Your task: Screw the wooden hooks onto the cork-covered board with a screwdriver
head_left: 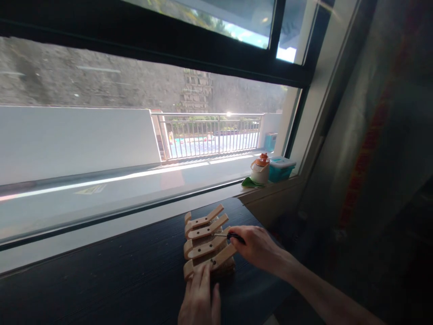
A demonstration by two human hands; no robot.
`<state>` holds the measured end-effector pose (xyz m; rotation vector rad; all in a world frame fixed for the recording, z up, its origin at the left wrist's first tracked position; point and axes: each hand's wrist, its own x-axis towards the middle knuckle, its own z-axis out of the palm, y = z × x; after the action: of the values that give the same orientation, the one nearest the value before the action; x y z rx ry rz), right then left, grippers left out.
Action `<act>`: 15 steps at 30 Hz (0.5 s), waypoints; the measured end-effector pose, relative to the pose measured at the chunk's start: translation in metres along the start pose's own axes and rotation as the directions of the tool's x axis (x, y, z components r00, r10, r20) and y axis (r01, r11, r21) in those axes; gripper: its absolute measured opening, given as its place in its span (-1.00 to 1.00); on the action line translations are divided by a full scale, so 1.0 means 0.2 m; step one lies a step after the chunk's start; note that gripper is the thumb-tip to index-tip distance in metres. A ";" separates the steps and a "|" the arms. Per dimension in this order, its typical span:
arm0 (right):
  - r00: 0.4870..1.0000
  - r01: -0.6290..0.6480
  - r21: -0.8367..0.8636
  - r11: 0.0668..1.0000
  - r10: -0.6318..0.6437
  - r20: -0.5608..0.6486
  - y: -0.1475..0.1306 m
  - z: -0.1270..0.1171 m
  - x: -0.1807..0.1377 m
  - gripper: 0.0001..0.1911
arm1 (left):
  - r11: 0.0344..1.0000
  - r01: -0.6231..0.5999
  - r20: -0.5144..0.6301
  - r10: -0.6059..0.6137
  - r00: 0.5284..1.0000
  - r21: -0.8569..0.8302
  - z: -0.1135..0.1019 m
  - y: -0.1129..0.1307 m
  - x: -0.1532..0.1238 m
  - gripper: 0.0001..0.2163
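A small wooden assembly [204, 239] with several slanted bars lies on the dark table [101, 280] near the window. My left hand [200, 300] rests flat on its near end, fingers stretched out and pressing it down. My right hand [259, 247] is closed round a screwdriver with a black handle [235, 236], whose thin metal shaft points left onto the wooden bars.
A wide window with a dark frame [169, 49] runs behind the table. On the sill at the right stand a small white and orange jug [260, 170] and a teal lidded box [282, 168]. The table's right edge drops off beside my right arm.
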<state>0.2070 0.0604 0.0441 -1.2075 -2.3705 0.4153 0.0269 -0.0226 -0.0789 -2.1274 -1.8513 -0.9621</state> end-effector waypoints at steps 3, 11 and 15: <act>0.999 -0.043 0.033 0.999 0.042 0.006 0.04 0.04 -0.02 -0.70 | 0.982 0.171 0.012 -0.171 0.985 -0.076 -0.02 0.06 0.06 -0.68; 1.000 -0.012 0.116 0.993 0.014 -0.015 0.09 0.07 -0.06 -0.69 | 0.902 0.418 0.118 -0.405 0.907 -0.110 -0.03 0.12 0.20 -0.67; 0.997 -0.032 0.168 0.985 0.043 -0.060 0.11 0.08 -0.08 -0.69 | 0.893 0.443 0.160 -0.426 0.890 -0.085 -0.04 0.11 0.17 -0.67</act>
<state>0.2211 0.0584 0.0163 -1.1719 -2.2139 0.5671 0.0455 -0.0039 -0.0472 -1.9152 -2.4707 -1.0540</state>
